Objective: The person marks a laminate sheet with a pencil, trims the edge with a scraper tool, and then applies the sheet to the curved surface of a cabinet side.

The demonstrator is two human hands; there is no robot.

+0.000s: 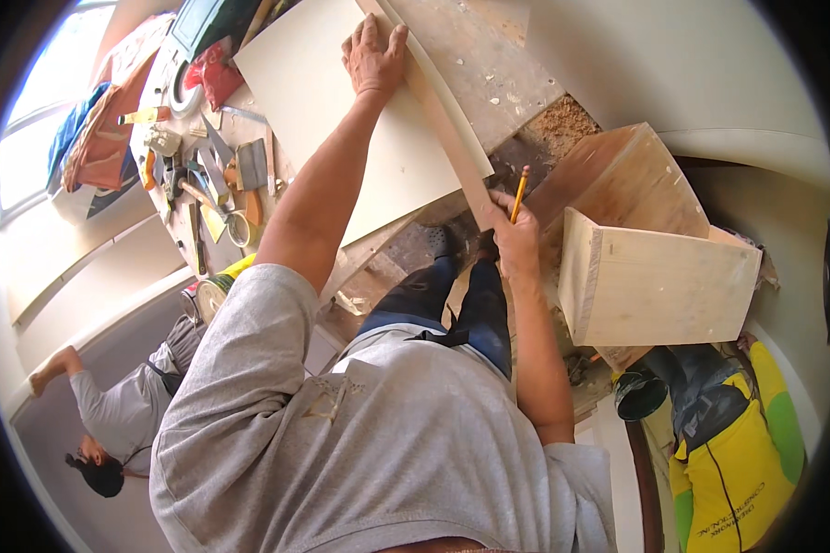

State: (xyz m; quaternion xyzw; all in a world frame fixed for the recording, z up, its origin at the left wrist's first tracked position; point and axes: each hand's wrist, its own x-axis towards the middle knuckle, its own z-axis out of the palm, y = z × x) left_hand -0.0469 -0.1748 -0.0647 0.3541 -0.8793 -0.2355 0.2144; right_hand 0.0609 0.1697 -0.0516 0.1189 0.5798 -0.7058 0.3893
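Note:
A large pale board (323, 129) lies on the work surface in front of me. Along its right side runs a long, narrow wooden strip (452, 143). My left hand (375, 60) rests on the board and strip toward the far end, fingers stretched out and spread. At the strip's near end, my right hand (516, 241) is closed round the wood. A yellow pencil (520, 192) also sticks up from between its fingers, point upward. The fingertips under the strip are partly hidden.
Hand tools (217, 175) clutter the bench at left, beside a tape roll (241, 229) and red plastic bag (215, 74). An open wooden box (669, 281) stands at right; sawdust (563, 129) lies behind it. One person (124, 410) is at lower left, another in yellow (733, 452) at lower right.

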